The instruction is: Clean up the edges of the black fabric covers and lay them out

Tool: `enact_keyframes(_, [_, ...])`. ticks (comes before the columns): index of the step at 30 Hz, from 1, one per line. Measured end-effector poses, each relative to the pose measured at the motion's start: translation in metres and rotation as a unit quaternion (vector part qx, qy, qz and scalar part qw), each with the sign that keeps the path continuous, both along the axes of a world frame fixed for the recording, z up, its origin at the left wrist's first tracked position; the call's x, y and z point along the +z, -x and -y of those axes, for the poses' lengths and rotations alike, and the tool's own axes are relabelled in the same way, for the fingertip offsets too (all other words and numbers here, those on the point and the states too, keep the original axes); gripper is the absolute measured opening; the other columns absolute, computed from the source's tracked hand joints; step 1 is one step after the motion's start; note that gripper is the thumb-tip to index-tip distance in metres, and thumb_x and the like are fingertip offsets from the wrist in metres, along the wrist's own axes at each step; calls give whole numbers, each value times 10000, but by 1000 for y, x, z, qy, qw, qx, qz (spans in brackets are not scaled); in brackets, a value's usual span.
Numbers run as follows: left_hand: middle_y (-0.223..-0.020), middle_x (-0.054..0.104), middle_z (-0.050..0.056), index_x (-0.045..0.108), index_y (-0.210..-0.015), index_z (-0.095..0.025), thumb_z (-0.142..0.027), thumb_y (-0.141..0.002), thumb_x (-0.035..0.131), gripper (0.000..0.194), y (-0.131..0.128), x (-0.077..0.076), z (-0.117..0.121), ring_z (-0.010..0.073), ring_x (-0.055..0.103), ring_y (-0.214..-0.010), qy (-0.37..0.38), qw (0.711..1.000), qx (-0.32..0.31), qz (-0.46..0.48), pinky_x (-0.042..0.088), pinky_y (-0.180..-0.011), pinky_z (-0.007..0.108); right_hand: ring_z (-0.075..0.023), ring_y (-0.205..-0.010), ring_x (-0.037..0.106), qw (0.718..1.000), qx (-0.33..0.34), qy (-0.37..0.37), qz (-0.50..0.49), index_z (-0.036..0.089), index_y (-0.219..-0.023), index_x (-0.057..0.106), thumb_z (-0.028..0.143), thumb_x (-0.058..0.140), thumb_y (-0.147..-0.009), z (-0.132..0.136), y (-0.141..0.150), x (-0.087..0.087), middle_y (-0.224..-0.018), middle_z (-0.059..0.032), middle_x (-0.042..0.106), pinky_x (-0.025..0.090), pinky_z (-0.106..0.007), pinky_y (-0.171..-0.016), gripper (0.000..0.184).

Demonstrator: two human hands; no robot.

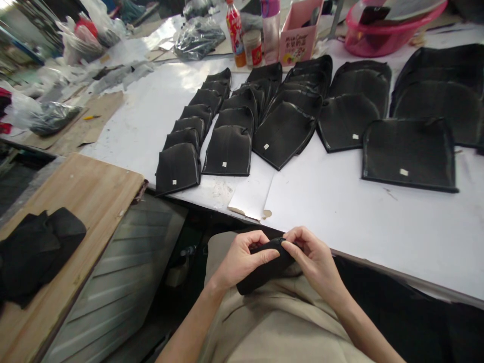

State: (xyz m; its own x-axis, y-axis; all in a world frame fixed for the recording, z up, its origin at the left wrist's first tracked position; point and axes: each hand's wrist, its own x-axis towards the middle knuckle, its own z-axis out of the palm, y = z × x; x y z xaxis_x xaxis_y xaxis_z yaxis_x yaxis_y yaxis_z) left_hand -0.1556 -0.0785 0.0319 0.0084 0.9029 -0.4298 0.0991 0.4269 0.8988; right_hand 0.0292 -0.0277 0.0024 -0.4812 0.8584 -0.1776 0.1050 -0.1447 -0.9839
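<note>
Over my lap, at the table's front edge, both hands grip one black fabric piece (260, 275). My left hand (245, 257) pinches its upper left part, thumb on top and fingers behind. At its top right edge my right hand (310, 252) pinches with thumb and fingertips close together. The piece hangs down from my left hand; what the fingers do behind it is hidden. Ahead on the white tabletop (317, 201) lie rows of similar black pieces (229, 148), overlapping, the front ones bearing small pale labels. A single wider black piece (410, 154) lies at the right.
A wooden board (86, 201) at the left carries crumpled black fabric (41, 252). Along the back stand a drink bottle (235, 35), a jar (252, 50), a pink box (300, 35) and a pink basin (378, 38). Plastic bags (198, 38) lie at the far left and back.
</note>
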Motion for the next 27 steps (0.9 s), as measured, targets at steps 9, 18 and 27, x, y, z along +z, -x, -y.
enact_keyframes(9, [-651,482,-41,561,-713,-136,-394,-806,733,323,-1,-2,-2,79,414,-603,4,1000,6,20,323,-540,183,-156,-732,545,1000,-1,0,5,209,-840,564,383,613,-933,0,-1,-2,-804,-9,589,431,-269,-658,203])
enact_keyframes(18, [-636,482,-42,570,-715,-139,-407,-785,745,328,-2,-1,-1,80,416,-580,11,1000,14,17,318,-521,186,-164,-746,560,1000,-3,-3,1,205,-847,577,362,632,-918,-1,-1,2,-821,-19,598,448,-268,-660,180])
enact_keyframes(27, [-678,550,-28,599,-736,-134,-396,-779,758,309,-3,-1,-1,91,485,-623,3,999,31,20,372,-578,192,-178,-827,556,999,46,-9,-5,201,-802,570,318,624,-920,-6,-1,13,-880,-36,601,448,-273,-722,175])
